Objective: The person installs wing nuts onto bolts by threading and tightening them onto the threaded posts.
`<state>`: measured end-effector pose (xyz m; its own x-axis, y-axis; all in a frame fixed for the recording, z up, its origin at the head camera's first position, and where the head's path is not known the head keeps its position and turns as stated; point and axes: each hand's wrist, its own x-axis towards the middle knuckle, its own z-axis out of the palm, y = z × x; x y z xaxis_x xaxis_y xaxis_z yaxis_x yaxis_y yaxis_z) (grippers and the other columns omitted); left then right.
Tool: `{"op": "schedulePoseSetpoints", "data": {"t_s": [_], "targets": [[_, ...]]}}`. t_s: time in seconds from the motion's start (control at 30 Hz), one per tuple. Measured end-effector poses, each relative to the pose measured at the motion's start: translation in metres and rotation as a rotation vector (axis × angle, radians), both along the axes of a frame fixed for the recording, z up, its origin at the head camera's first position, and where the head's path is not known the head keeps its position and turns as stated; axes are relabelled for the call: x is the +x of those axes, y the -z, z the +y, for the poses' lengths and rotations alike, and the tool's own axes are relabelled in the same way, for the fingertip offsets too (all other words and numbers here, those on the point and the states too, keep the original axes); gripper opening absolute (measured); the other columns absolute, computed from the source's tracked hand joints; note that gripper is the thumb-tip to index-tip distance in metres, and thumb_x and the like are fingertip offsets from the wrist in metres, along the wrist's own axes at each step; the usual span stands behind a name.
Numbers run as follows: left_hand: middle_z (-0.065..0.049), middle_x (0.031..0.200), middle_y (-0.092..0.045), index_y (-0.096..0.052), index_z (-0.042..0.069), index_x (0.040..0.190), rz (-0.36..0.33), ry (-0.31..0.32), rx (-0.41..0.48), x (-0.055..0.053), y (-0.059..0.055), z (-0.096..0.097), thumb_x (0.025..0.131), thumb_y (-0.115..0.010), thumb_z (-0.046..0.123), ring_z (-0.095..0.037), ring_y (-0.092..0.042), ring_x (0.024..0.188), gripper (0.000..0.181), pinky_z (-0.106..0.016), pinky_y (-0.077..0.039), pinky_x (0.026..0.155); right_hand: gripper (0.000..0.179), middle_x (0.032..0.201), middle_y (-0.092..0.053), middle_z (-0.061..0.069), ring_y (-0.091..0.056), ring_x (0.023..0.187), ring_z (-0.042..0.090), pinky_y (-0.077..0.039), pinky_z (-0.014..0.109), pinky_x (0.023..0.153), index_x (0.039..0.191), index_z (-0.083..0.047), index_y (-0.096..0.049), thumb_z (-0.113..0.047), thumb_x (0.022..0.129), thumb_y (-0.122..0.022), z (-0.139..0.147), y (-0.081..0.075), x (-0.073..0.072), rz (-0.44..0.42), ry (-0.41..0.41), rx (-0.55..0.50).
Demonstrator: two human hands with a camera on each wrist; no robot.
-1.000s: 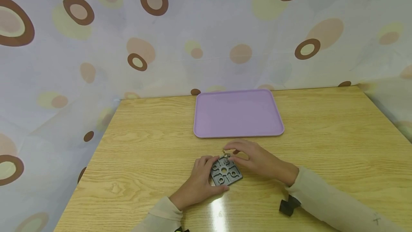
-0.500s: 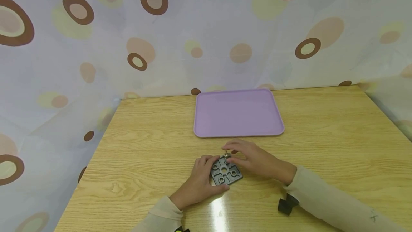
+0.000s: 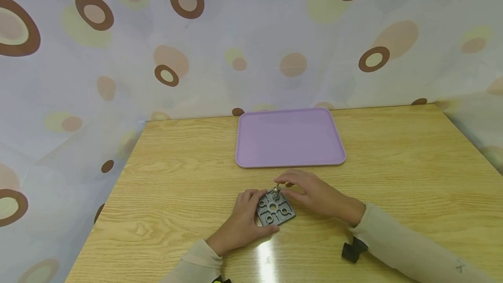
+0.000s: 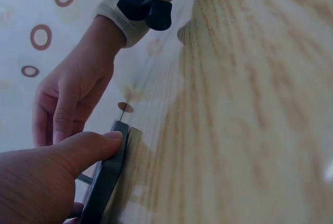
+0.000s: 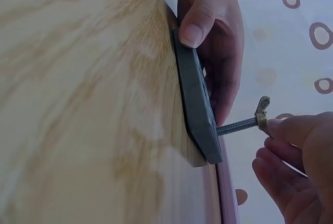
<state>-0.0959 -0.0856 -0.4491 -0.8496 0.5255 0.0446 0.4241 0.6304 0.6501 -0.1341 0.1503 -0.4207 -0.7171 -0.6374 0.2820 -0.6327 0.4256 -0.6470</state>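
A square grey metal plate (image 3: pixel 280 218), with round bosses and raised ribs on its upper face, lies on the table. My left hand (image 3: pixel 244 222) grips it by the left side, thumb on the near edge and fingers at the far corner. From the plate's far corner a threaded bolt (image 5: pixel 237 126) stands up. A brass-coloured wing nut (image 5: pixel 261 115) sits at the bolt's top end, well above the plate. My right hand (image 3: pixel 314 193) pinches the wing nut with thumb and forefinger, the other fingers curled below. In the left wrist view, my left thumb presses the plate's edge (image 4: pixel 106 177).
A lilac tray (image 3: pixel 291 139) lies behind the hands on the wood-grain table (image 3: pixel 177 178). Patterned cloth (image 3: pixel 259 29) hangs behind the table and at its sides. A black strap piece (image 3: pixel 351 251) hangs at the right sleeve.
The right thumb and forefinger shift back and forth around the wing nut, and its wings have turned. The left hand and the plate stay in place.
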Motion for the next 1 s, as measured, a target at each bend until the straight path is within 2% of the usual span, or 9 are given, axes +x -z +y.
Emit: {"op": "schedulePoseSetpoints", "data": {"t_s": [0.27, 0.53, 1.0], "targets": [[-0.004, 0.128, -0.037, -0.034, 0.008, 0.141, 0.013, -0.004, -0.003, -0.0001, 0.0005, -0.0004, 0.074, -0.071, 0.051, -0.018, -0.031, 0.114, 0.087, -0.034, -0.037, 0.090, 0.026, 0.112, -0.061, -0.003, -0.057, 0.099, 0.010, -0.046, 0.029, 0.085, 0.117, -0.011, -0.060, -0.008, 0.092, -0.057, 0.0015, 0.0000, 0.0001, 0.042, 0.029, -0.006], [-0.004, 0.128, -0.038, -0.034, 0.009, 0.141, 0.000, -0.003, 0.008, -0.0002, 0.0008, 0.0001, 0.075, -0.071, 0.051, -0.018, -0.031, 0.111, 0.087, -0.034, -0.036, 0.088, 0.018, 0.106, -0.061, -0.010, -0.057, 0.097, 0.006, -0.046, 0.026, 0.084, 0.109, -0.015, -0.064, -0.012, 0.093, -0.057, 0.0020, -0.0011, 0.0010, 0.062, 0.049, -0.019], [-0.002, 0.127, -0.037, -0.034, 0.010, 0.141, -0.001, -0.009, 0.008, -0.0007, 0.0025, 0.0008, 0.075, -0.071, 0.052, -0.016, -0.030, 0.111, 0.087, -0.033, -0.036, 0.089, 0.014, 0.102, -0.061, -0.011, -0.058, 0.093, 0.006, -0.047, 0.025, 0.081, 0.104, -0.016, -0.063, -0.014, 0.092, -0.059, 0.0015, 0.0021, -0.0015, 0.046, 0.011, -0.051]]}}
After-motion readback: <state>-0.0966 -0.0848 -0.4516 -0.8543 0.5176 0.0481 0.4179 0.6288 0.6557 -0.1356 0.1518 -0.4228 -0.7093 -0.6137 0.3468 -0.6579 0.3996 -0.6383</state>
